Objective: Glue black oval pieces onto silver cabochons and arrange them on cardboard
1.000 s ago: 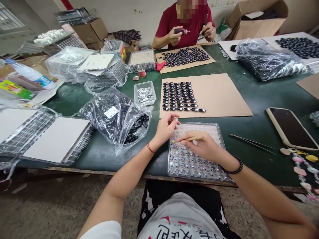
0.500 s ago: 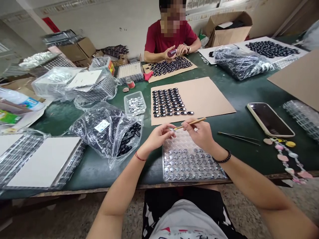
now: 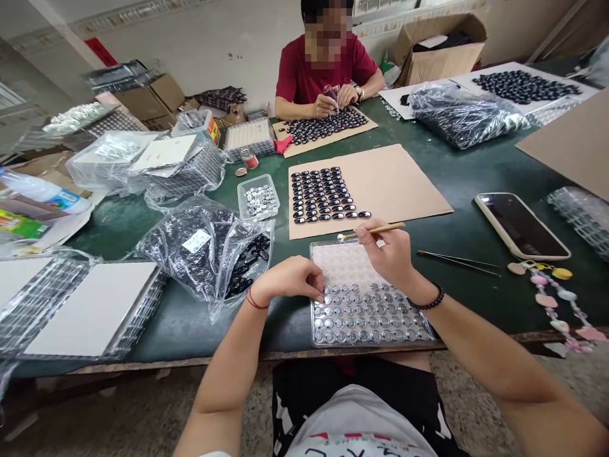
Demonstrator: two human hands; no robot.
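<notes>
Just then, the right hand (image 3: 387,254) pinched a thin wooden stick (image 3: 375,230) between thumb and fingers, over the far edge of the clear blister tray (image 3: 342,260). The stick's long axis lay nearly level across the desk (image 3: 476,285), its tip pointing left and its butt right and slightly away. The left hand (image 3: 290,279) was curled, fingertips bunched on the tray's left edge by the filled rows; whether they pinched a piece could not be told. Half a second earlier that hand had been raised to meet the stick's tip. Beyond lay a cardboard sheet (image 3: 404,181) bearing dark oval pieces (image 3: 323,193).
</notes>
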